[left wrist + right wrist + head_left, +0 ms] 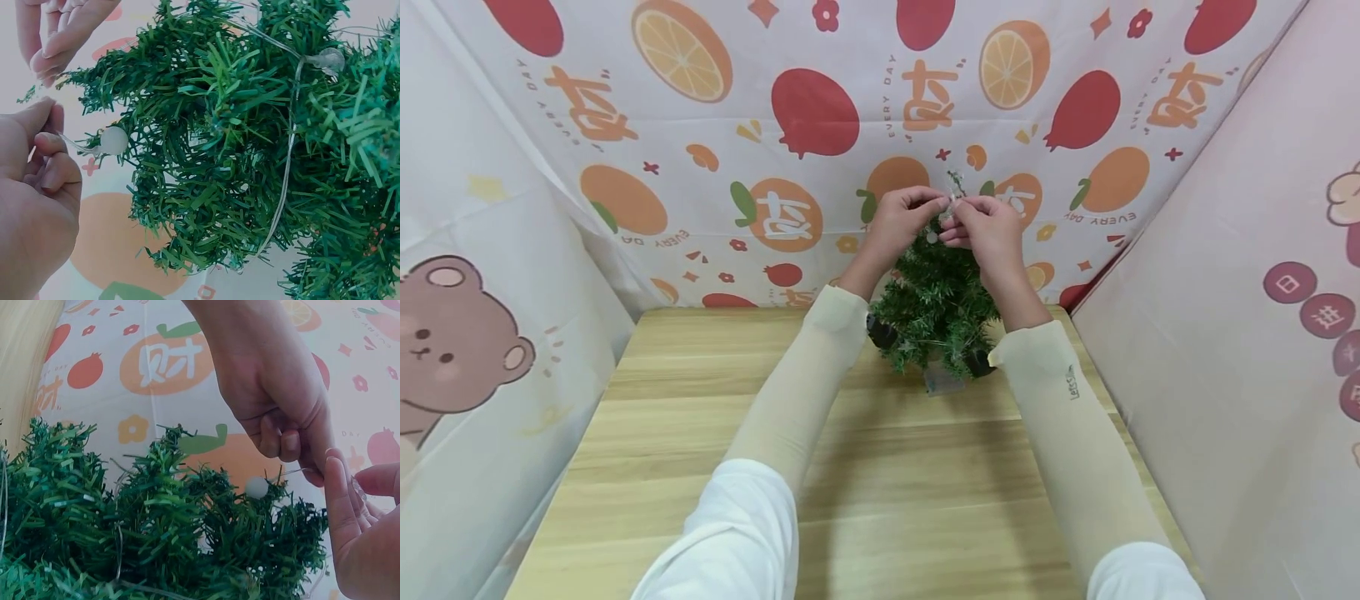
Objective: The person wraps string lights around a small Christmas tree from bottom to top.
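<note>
A small artificial Christmas tree (936, 287) stands at the back of the table, a string of lights wound through its branches. Up at its tip, my left hand (904, 215) pinches the thin clear wire (74, 145) of the light string between thumb and forefinger. My right hand (992, 237) meets it there, fingertips almost against the left ones, and pinches a small clear part of the string (358, 489). One round white bulb (114, 140) hangs just beside the left fingers. Another bulb (328, 60) sits lower among the branches.
The wood-grain table (722, 400) runs from the tree toward me. Behind the tree hangs a fruit-print cloth (700, 167), close to both hands. Pale cloth walls (1225, 275) flank the table. Two dark objects (882, 332) show at the lower branches near my sleeves.
</note>
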Demonstrator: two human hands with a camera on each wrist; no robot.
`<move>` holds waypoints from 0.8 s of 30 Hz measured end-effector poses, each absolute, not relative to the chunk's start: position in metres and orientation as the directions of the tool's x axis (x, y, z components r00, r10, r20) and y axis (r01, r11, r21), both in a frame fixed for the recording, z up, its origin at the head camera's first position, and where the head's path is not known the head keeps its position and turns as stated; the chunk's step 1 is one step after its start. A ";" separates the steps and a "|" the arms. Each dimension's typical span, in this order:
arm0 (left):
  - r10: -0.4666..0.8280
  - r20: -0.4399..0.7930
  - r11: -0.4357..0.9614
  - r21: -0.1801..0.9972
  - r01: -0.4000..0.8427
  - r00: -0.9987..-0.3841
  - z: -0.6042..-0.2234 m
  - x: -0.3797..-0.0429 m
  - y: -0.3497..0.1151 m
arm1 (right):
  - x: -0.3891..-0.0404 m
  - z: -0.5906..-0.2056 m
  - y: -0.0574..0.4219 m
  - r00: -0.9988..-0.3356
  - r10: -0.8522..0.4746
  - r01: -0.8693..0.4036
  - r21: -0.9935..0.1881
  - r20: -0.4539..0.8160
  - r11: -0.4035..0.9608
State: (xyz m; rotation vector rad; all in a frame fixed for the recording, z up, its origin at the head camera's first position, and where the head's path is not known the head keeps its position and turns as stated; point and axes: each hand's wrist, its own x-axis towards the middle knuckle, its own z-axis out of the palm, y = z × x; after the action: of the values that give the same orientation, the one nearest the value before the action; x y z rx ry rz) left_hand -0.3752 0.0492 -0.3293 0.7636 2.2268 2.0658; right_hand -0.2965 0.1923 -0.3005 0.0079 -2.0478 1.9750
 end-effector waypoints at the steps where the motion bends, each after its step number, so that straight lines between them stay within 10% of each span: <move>1: 0.368 0.306 0.036 0.939 0.342 -0.878 -0.329 -0.375 0.050 | -0.295 -0.301 0.194 -0.955 0.201 -0.211 -0.976 0.218 0.056; 24: 0.365 0.308 0.180 0.902 0.391 -0.878 -0.349 -0.368 0.049 | -0.283 -0.334 0.216 -0.955 0.240 -0.134 -0.976 0.173 0.172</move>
State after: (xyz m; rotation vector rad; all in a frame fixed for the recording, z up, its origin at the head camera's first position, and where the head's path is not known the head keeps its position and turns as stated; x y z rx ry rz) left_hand -0.3680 0.0486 -0.3489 0.7794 2.4299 1.8700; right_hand -0.2827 0.2158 -0.3342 -0.1017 -2.1650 1.8498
